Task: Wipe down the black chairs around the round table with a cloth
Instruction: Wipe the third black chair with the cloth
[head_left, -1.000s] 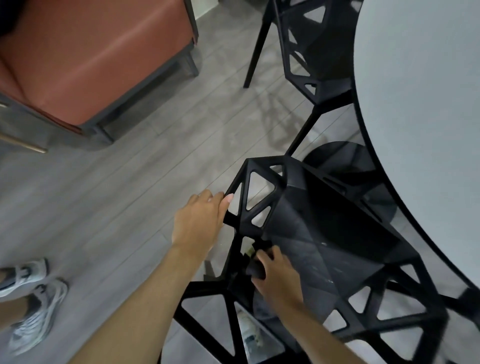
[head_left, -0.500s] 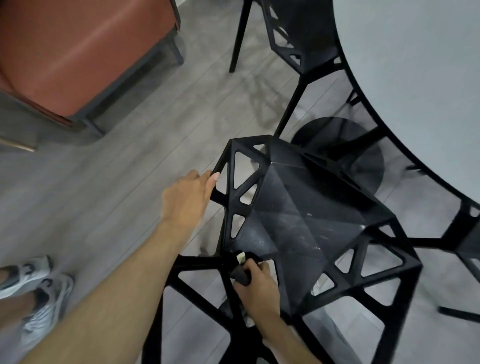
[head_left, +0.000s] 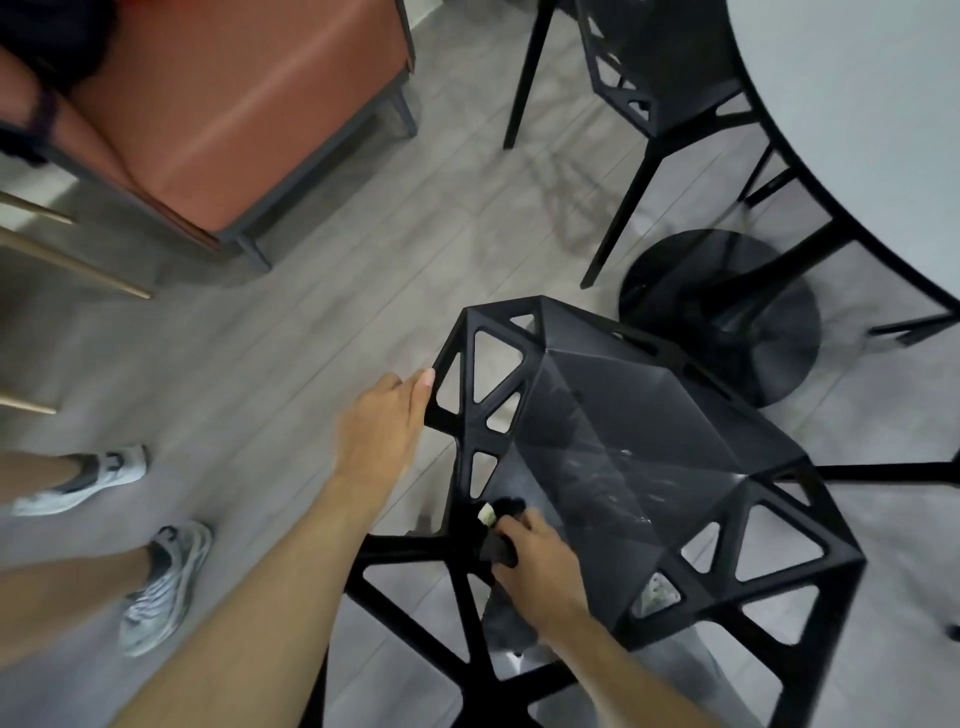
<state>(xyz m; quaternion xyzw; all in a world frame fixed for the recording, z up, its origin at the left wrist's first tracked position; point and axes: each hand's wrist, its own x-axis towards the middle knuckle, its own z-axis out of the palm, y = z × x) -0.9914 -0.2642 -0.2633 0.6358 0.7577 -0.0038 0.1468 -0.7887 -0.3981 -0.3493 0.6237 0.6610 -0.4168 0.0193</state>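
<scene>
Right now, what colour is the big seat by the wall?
Reddish-brown, like rust, on a dark grey frame. The seat shows in the head view.

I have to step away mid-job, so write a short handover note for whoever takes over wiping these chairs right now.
Left hand: grips the side edge of the near black chair, steadying it.
Right hand: holds a dark cloth bunched against the seat's near corner.
Seat shows smears and specks, so this chair is mid-wipe, not finished.
Second black chair stands by the round table, no hand on it; whether it is wiped cannot be told.
Left: finish this seat and frame, then the other chairs.
</scene>
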